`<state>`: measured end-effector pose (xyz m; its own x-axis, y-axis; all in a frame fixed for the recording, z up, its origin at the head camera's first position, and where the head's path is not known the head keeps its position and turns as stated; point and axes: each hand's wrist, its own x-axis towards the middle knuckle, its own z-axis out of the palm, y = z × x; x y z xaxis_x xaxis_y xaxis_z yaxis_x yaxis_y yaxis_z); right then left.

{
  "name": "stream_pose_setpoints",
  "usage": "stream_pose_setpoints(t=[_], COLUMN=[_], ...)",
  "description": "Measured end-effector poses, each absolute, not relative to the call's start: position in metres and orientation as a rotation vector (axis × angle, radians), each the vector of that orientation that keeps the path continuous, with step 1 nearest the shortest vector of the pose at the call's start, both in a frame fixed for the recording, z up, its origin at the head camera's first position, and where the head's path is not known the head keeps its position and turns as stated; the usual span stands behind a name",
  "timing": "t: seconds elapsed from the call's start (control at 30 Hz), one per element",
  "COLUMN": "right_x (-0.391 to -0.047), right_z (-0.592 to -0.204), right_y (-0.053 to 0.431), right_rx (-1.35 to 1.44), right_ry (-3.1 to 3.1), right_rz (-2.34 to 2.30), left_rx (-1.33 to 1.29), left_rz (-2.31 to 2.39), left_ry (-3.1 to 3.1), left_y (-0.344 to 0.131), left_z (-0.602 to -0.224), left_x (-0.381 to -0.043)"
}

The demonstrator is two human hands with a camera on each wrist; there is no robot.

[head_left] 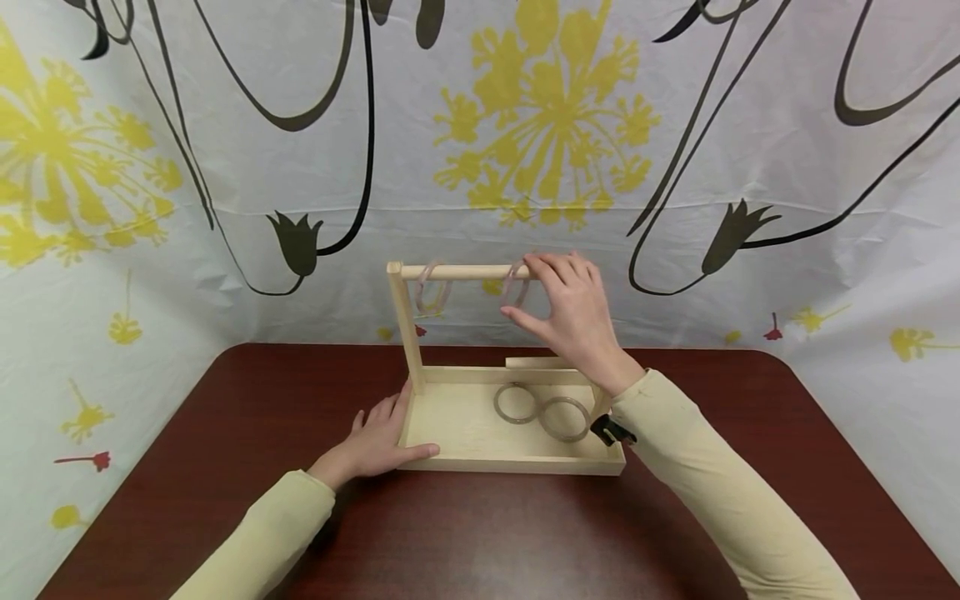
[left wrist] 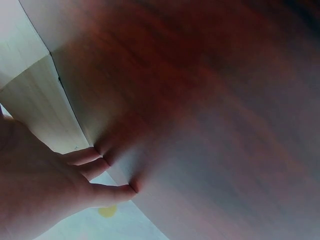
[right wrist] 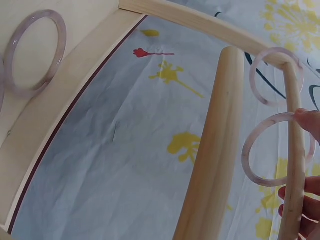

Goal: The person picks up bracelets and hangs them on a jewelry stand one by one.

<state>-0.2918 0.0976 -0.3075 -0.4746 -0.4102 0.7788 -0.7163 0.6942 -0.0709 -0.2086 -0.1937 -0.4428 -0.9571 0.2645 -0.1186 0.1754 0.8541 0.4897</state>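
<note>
Below the round, pale wooden crossbar (head_left: 472,272), a hand could pass from the front over the low-walled, pale wooden tray (head_left: 517,466), beneath the two translucent pinkish rings (right wrist: 246,155) up at the bar. The upright pale wooden post (head_left: 407,329) stands in the way at the left end, and the left hand (head_left: 378,442) blocks the tray's near left corner. The right hand (head_left: 573,304) and cream-sleeved forearm (head_left: 705,467) obstruct the right. Two flat-lying rings (head_left: 538,412) occupy the tray's right half; its left half leaves room for fingers.
</note>
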Motion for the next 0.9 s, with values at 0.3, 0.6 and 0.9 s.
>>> stream_pose_setpoints(t=[0.3, 0.6, 0.9], right_x=[-0.291, -0.29, -0.289], right_z=[-0.308, -0.306, -0.304], right_y=[0.088, 0.077, 0.066], right_rx=[0.855, 0.866, 0.876], right_ry=[-2.145, -2.17, -2.222], right_rz=[0.463, 0.462, 0.465], left_rx=[0.341, 0.331, 0.327], left_rz=[0.715, 0.71, 0.693], left_ry=[2.851, 2.851, 2.847], left_y=[-0.194, -0.193, -0.193], left_z=[-0.444, -0.444, -0.443], left_x=[-0.209, -0.209, -0.209])
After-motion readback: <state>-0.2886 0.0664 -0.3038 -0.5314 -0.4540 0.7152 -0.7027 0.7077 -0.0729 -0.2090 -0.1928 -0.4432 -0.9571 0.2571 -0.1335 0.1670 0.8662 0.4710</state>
